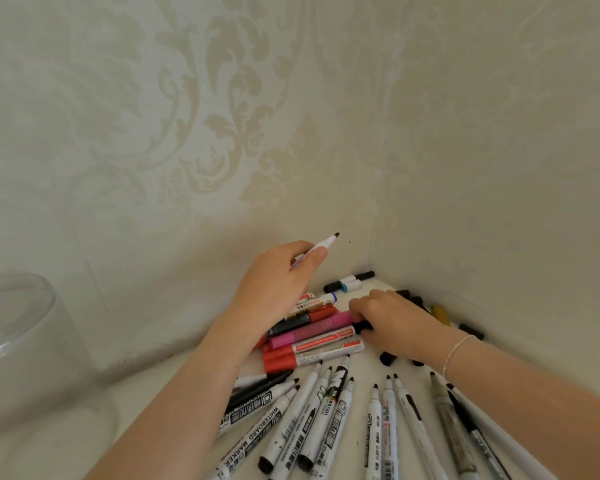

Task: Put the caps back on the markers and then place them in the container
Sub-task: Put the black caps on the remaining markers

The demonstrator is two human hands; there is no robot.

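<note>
Holding one uncapped marker (317, 251), the left hand (278, 282) has fingers and thumb curled round its white barrel, dark tip pointing toward 1 o'clock, raised above the pile against the patterned wall (222, 116).

Right hand (385, 317): lowered at the far corner of the white counter (146, 403), fingers curled down onto a black cap (362, 326) at the end of the coloured markers; a thin bracelet (456, 351) circles the wrist.

Coloured markers (312, 336): a stacked bunch lying flat under the left hand, pink, red, black-and-red and white-bodied, long axes running roughly 8 to 2 o'clock.

White markers (312, 417): a fan of white barrels with black print, uncapped, dark tips aimed toward 12 and 1 o'clock, spread across the near counter between the two forearms and beyond the right one.

Loose caps (388, 358): black, scattered under and around the right wrist, with more along the right wall at 2 o'clock; one yellow cap (442, 315) lies among them.

Corner markers (349, 283): two or three short pieces, black and white with a blue band, lying at 12 o'clock in the wall corner.

Container (21, 327): clear, round, standing at 9 o'clock on the counter, well apart from the pile; contents cannot be made out.
</note>
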